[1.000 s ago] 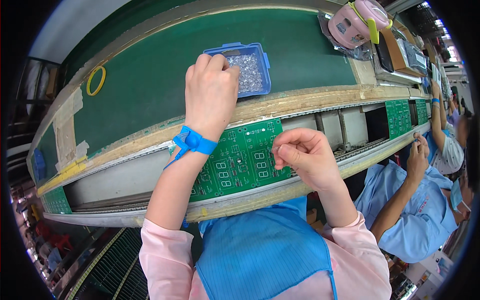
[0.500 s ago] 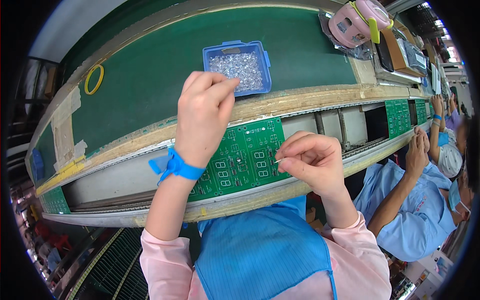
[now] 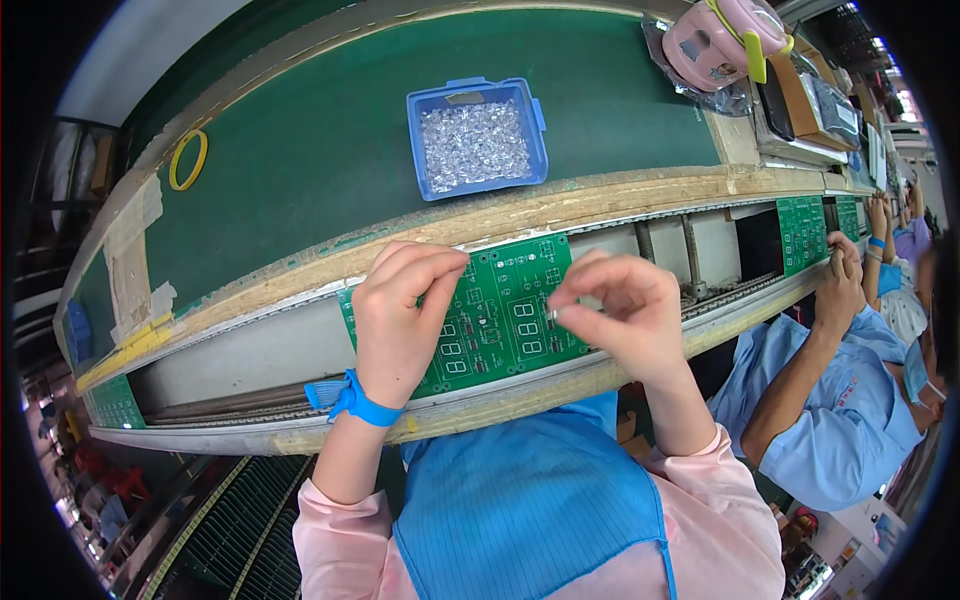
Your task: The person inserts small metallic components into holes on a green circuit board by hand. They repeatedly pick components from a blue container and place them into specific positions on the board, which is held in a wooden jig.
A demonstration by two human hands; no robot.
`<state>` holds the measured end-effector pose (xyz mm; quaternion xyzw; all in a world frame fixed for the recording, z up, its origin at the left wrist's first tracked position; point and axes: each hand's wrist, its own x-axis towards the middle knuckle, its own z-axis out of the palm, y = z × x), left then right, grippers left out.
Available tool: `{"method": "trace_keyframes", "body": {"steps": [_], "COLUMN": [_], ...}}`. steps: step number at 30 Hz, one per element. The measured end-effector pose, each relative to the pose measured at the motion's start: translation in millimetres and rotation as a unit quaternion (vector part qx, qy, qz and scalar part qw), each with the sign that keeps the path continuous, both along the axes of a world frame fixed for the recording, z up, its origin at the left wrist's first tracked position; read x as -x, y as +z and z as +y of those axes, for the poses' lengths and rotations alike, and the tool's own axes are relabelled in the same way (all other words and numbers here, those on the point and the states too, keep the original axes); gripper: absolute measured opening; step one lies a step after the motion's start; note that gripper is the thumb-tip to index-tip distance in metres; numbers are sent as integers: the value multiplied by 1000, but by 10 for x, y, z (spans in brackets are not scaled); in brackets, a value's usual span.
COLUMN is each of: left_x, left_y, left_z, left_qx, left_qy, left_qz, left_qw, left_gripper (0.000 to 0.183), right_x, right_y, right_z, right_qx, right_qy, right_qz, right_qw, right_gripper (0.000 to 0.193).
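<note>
A green circuit board [image 3: 500, 350] with white digit outlines lies in the conveyor track in front of me. Over its left part is my left hand [image 3: 405, 310], thumb and fingertips pinched together near the board's far edge; whatever they hold is hidden. My right hand [image 3: 630, 315] is closed above the board's right edge, pinching a small pale component [image 3: 553, 314] with thin metal leads. Beyond the track, on the green bench, stands a blue plastic tray [image 3: 541, 165] filled with small clear parts [image 3: 475, 145]. A blue strap [image 3: 370, 405] circles my left wrist.
A wooden ledge [image 3: 640, 190] runs between bench and track. More green boards [image 3: 800, 235] sit farther right, where a co-worker in a blue smock [image 3: 830, 410] has hands near them. A pink container [image 3: 715, 50] stands at the back right; a yellow ring [image 3: 188, 160] lies at left.
My left hand has moved from the tray's near edge back toward me, over the board. My right hand stays above the board's right edge, slightly turned, still pinching the small component.
</note>
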<state>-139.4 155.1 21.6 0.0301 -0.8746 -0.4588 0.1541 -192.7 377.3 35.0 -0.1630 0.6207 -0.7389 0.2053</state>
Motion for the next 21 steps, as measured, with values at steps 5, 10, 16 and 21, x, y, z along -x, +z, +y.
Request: {"method": "trace_keyframes", "body": {"steps": [5,10,16,21], "left_x": [-91,-117,-138,-143], "left_y": [-120,-167,-221,-238], "left_z": [29,66,95,96], "left_qx": [-23,-46,-130,-172], "left_qy": [-5,-15,-3,-5], "left_qz": [-12,-7,-40,-52], "left_qw": [1000,999,991,984], "left_gripper": [12,12,11,10], "right_x": [125,108,107,105], "right_y": [-252,-377,-394,-351], "right_z": [31,10,1,-8], "right_qx": [-245,-269,-275,-291], "right_qy": [-19,-14,-12,-8], "right_qz": [191,204,216,216], "right_qw": [950,941,937,932], "right_gripper": [23,20,19,17]}}
